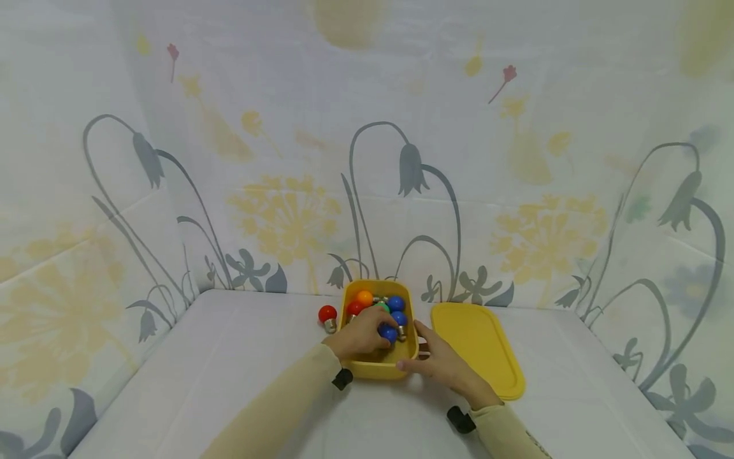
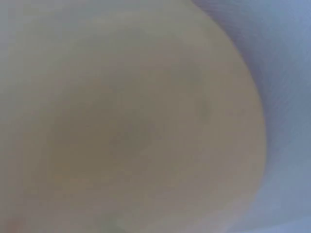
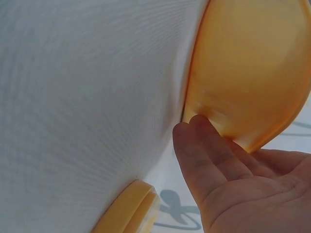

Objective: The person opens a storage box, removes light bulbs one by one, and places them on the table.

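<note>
A yellow plastic container (image 1: pixel 375 370) stands on the white table, holding several bulb-shaped pieces with round coloured heads and silvery screw bases. My left hand (image 1: pixel 362 333) reaches in over its left rim, thumb and fingers pinching a blue bulb (image 1: pixel 388 333). Partly under that hand lie a green bulb (image 1: pixel 382 308) and a red bulb (image 1: pixel 355 307). My right hand (image 1: pixel 441 361) is at the container's near right corner, thumb at the front; in the right wrist view its straight fingers (image 3: pixel 206 145) touch the outer wall. A blurred tan surface (image 2: pixel 136 121) fills most of the left wrist view.
Left of the container a loose red bulb (image 1: pixel 327 315) lies on the table (image 1: pixel 229 357). To the right a flat yellow lid (image 1: pixel 478 347) lies on the cloth. Behind rises a hanging fabric (image 1: pixel 390 95) printed with flowers.
</note>
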The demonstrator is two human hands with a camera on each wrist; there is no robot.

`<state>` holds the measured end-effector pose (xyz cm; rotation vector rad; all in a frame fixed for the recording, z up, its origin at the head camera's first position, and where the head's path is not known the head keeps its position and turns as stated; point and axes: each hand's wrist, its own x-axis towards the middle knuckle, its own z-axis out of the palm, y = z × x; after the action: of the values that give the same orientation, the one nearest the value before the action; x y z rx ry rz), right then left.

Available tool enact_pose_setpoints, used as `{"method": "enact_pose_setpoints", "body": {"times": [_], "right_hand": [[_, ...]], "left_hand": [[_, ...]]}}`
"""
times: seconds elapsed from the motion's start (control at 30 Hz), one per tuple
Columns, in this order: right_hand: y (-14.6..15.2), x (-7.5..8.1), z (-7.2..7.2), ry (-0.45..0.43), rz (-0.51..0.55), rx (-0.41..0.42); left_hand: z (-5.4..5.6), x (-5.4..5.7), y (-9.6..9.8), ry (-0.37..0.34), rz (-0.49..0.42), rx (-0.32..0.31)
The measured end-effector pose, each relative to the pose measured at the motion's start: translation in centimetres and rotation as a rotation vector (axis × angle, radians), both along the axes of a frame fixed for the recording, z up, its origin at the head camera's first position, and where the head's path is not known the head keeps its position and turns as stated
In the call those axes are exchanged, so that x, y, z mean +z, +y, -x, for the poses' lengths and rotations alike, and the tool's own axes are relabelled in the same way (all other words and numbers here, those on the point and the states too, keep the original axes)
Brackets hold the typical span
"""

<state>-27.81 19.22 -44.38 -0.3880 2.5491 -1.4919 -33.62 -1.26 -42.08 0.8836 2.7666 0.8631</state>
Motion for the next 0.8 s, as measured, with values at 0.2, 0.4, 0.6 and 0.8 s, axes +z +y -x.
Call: {"method": "enact_pose_setpoints", "body": {"times": [0.2,0.4,0.6,0.8], "right_hand": [[0.1,0.0,0.0,-0.013,0.004,-0.006],[0.1,-0.1,-0.1,-0.027,0.003,-0.017],[0.2,-0.3,0.0,-0.038,0.001,-0.027],[0.0,-0.2,0.1,-0.041,0.0,-0.032]], "left_hand": [[-0.8,1.5,-1.0,-0.012,-0.085,0.005],[-1.2,2.6,-2.6,0.043,-0.123,0.009],[-1.4,3.3,-4.7,0.147,-0.195,-0.023],[-1.4,4.0,-7.3,0.162,-0.245,0.024]]}}
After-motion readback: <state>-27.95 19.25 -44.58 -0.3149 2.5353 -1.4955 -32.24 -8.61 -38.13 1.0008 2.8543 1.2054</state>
